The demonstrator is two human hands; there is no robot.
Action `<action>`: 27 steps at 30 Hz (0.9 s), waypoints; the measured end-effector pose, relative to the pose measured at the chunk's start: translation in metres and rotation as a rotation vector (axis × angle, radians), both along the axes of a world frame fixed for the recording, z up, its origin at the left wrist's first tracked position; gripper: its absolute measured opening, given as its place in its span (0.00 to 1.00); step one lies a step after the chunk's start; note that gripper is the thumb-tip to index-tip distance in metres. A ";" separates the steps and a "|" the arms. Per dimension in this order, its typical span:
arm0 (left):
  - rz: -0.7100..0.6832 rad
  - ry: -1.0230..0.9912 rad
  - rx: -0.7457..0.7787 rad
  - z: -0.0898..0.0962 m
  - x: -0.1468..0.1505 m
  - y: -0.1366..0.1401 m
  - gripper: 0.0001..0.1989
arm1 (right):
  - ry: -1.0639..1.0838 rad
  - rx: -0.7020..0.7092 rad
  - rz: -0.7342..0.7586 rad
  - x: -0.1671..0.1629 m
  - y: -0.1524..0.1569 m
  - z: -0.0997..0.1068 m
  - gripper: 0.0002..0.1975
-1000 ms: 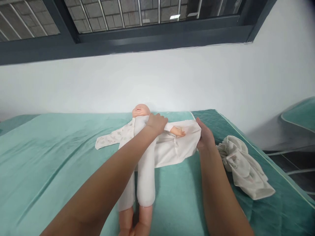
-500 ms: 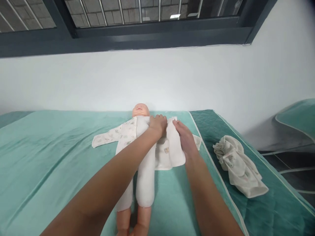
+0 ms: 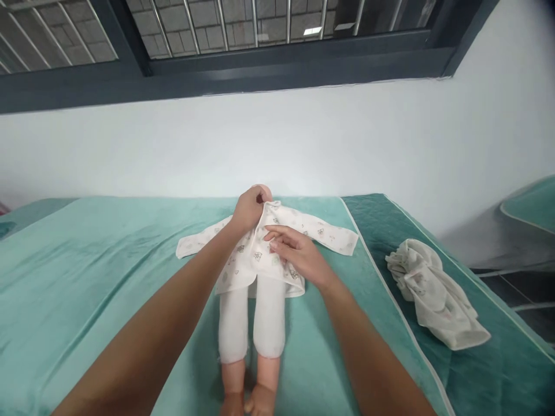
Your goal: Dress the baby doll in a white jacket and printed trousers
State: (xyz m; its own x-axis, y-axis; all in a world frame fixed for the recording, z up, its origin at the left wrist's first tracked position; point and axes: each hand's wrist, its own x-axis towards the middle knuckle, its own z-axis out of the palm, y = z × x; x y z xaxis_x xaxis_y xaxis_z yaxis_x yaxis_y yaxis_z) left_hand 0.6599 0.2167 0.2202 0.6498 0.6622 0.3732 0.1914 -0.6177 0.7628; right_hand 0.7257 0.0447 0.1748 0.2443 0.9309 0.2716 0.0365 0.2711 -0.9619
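A baby doll (image 3: 269, 332) lies on its back, its head mostly hidden behind my left hand. It wears a white printed baby shirt (image 3: 273, 254), whose front panels now cover the chest, with both sleeves spread out sideways. White padded legs extend below the hem, ending in bare feet. My left hand (image 3: 250, 208) is closed at the shirt's collar, pinching the edge by the doll's neck. Over the right front panel is my right hand (image 3: 299, 251), its fingers stretched and loosely bent against the fabric, not gripping it.
A crumpled white cloth garment (image 3: 436, 294) lies to the right on the dark green quilted strip (image 3: 468, 370). Light green sheet (image 3: 108, 277) spreads under the doll. Behind stand a white wall (image 3: 195, 144) and a barred window with a dark frame (image 3: 281, 66).
The right shirt panel has been folded over the doll's chest. My left hand moved left to the collar; my right hand let go of the panel's edge and moved left onto the front.
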 end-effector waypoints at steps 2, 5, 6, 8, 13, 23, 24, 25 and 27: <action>0.083 0.001 -0.043 -0.004 -0.005 -0.001 0.05 | -0.068 -0.015 -0.043 -0.004 0.002 0.000 0.17; 0.101 0.118 -0.056 -0.005 -0.007 -0.004 0.12 | -0.150 -0.034 -0.070 -0.007 0.003 0.000 0.15; 0.074 0.180 -0.027 -0.005 -0.006 -0.006 0.14 | -0.175 -0.039 -0.072 -0.007 0.003 0.000 0.15; 0.038 0.271 0.053 -0.005 -0.004 -0.008 0.11 | -0.258 -0.057 -0.078 -0.006 -0.001 0.003 0.14; 0.132 0.104 -0.023 -0.011 -0.003 -0.005 0.05 | -0.644 -0.201 -0.037 -0.005 -0.024 0.017 0.20; 0.216 -0.191 -0.207 -0.020 -0.027 -0.007 0.07 | -0.721 -0.214 0.065 -0.019 -0.036 0.030 0.05; 0.220 -0.169 -0.160 -0.021 -0.028 -0.007 0.08 | -0.697 -0.219 0.088 -0.019 -0.036 0.031 0.05; 0.225 -0.145 -0.112 -0.023 -0.030 -0.008 0.08 | -0.679 -0.222 0.103 -0.019 -0.035 0.031 0.05; 0.243 -0.109 -0.035 -0.029 -0.034 -0.007 0.09 | -0.645 -0.226 0.090 -0.017 -0.032 0.029 0.09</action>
